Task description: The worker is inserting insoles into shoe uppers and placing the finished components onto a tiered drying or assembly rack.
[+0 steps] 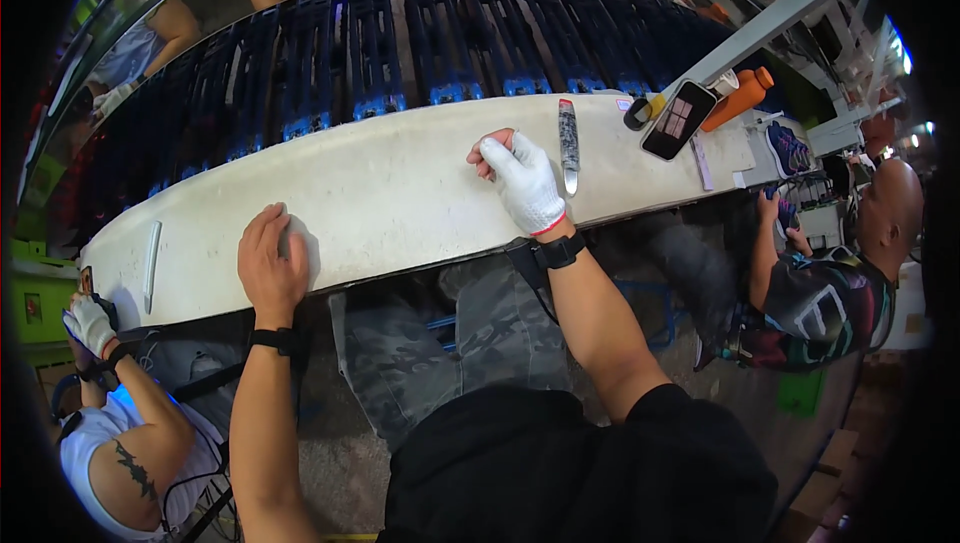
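Note:
My left hand [272, 261] is bare and rests at the near edge of the long pale worktop [400, 183], its fingers stretched out and nothing in it. Farther right, my right hand [522, 181] wears a white knitted glove that leaves some fingertips bare. Its fingers are curled in, and nothing shows between them. Just right of that hand lies a slim tool [569, 143] with a mottled grey wrapped handle, a red end and a short metal tip toward me. The tool and the glove are apart.
Beyond the worktop runs a dark slatted conveyor [420, 38]. At the right stand a phone [678, 121], an orange bottle [738, 100] and a small dark jar [637, 114]. A light-coloured stick [152, 265] lies at the left. Co-workers sit on both sides; one at right holds a shoe.

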